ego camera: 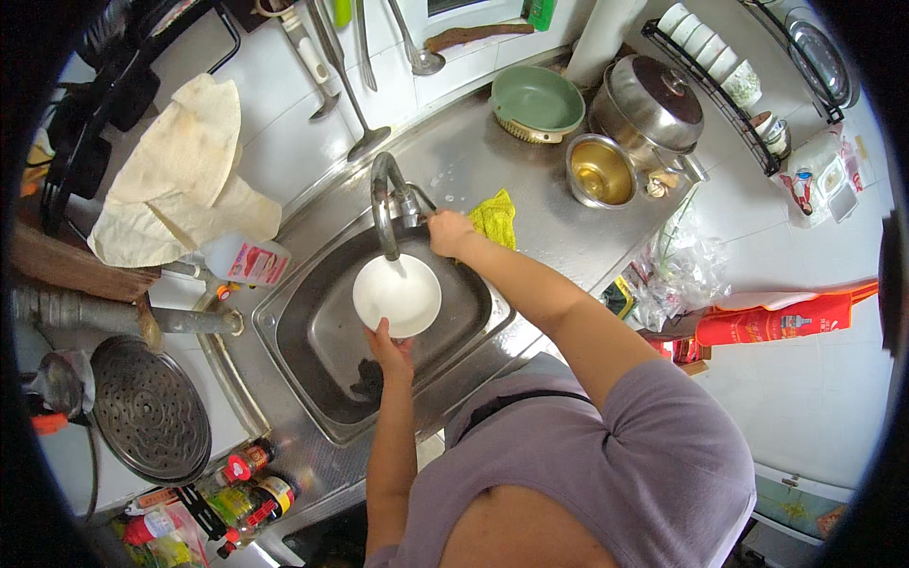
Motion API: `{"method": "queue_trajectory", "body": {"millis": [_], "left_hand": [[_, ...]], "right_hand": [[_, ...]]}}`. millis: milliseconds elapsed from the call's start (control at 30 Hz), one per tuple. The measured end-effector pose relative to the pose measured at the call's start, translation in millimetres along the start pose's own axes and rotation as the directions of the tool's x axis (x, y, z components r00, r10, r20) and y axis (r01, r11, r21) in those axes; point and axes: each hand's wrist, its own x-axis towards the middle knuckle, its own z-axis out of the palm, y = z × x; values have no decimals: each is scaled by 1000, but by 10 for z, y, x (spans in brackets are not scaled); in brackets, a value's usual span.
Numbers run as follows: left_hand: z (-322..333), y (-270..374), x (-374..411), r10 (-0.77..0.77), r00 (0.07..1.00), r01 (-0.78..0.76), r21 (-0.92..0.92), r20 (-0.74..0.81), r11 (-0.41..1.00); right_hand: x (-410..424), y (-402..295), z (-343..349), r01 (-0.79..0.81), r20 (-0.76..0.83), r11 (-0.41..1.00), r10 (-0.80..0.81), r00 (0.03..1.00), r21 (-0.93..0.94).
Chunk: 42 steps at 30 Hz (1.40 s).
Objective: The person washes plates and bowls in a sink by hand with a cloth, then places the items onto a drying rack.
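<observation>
My left hand (390, 348) grips the near rim of a white bowl (398, 295), thumb over the edge. The bowl is held over the stainless steel sink (334, 355), beneath the spout of a curved metal faucet (383, 206). Whether water is flowing cannot be told. My right hand (451, 232) is closed at the faucet's lever, beside its base; the fingers partly hide the lever. Just right of that hand, a yellow-green cloth (495, 219) lies on the counter by the sink's edge.
A green basin (537, 99), a metal bowl (601, 170) and a lidded steel pot (650, 103) stand at the back right. Ladles (369, 140) hang behind the sink. A plastic bottle (248, 261) is at its left; sauce bottles (266, 500) stand at the lower left.
</observation>
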Motion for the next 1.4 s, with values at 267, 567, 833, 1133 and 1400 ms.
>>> {"method": "queue_trajectory", "body": {"millis": [267, 567, 833, 1133, 1400], "left_hand": [[63, -47, 197, -58, 997, 62, 95, -43, 994], [-141, -541, 185, -93, 996, 93, -233, 12, 968], [-277, -169, 275, -121, 992, 118, 142, 17, 983], [-362, 40, 322, -198, 979, 206, 312, -56, 927], [138, -311, -35, 553, 649, -663, 745, 522, 73]], "right_hand": [[-849, -568, 135, 498, 129, 762, -590, 797, 413], [-1038, -484, 536, 643, 136, 760, -650, 748, 95], [-798, -49, 1042, 823, -18, 561, -825, 565, 90], [-848, -164, 979, 788, 38, 592, -803, 595, 167], [-796, -616, 920, -291, 259, -146, -206, 944, 945]]}}
